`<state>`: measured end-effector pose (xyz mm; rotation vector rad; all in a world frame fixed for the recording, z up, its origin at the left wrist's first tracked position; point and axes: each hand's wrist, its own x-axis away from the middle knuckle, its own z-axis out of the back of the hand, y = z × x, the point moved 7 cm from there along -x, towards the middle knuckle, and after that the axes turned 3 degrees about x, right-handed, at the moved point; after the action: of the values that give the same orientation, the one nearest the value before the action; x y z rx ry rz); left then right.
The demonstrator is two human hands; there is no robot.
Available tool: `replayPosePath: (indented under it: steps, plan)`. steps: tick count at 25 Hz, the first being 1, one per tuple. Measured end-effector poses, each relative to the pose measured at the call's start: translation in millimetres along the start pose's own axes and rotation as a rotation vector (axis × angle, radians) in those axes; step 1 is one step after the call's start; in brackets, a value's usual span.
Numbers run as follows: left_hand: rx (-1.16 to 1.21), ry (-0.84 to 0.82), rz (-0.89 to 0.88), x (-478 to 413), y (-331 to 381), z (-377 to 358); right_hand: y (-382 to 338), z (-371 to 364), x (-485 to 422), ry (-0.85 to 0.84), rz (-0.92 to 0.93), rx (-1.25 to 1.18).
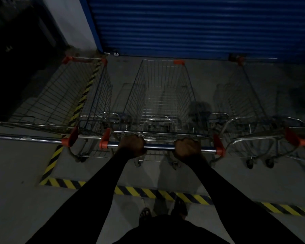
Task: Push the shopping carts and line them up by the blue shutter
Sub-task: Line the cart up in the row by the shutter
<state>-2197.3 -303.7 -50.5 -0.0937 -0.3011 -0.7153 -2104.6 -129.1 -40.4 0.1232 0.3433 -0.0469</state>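
A wire shopping cart (161, 92) with orange corner caps stands straight ahead, its nose close to the blue shutter (201, 25). My left hand (132, 145) and my right hand (187, 147) are both closed around its chrome handle bar (159, 147), about a shoulder's width apart. A second cart (63, 95) stands to the left, nose toward the shutter's left edge. A third cart (250, 103) stands to the right, partly cut off by the frame. All three baskets look empty.
Yellow-and-black hazard tape (148, 191) marks the grey floor behind the carts and runs diagonally up the left side (51, 162). A white wall pillar (74, 22) and a dark area lie at the left. My feet (145, 213) show at the bottom.
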Motion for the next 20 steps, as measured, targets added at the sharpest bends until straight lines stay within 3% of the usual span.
replayPosePath:
  steps: [7,11,15,17,18,20]
  plan:
    - [-0.002,-0.033,-0.021,-12.3,-11.7,2.2,1.0,-17.5,-26.3,-0.220,-0.076,-0.094]
    - [-0.015,0.021,0.005,-6.7,-14.7,2.7,-5.6,2.7,-10.9,-0.010,-0.028,-0.077]
    - [0.001,0.013,0.023,-5.7,-11.1,3.5,-1.6,-14.4,-21.3,-0.260,-0.066,-0.097]
    - [-0.007,0.010,0.014,-4.6,-9.6,3.6,1.9,-19.8,-23.8,-0.277,-0.110,-0.084]
    - [-0.015,0.015,0.009,-3.5,-9.0,3.6,1.0,-18.7,-18.8,-0.271,-0.094,-0.071]
    - [-0.028,0.041,-0.010,-0.5,-6.5,2.9,-4.2,-5.8,-8.0,-0.100,0.007,-0.028]
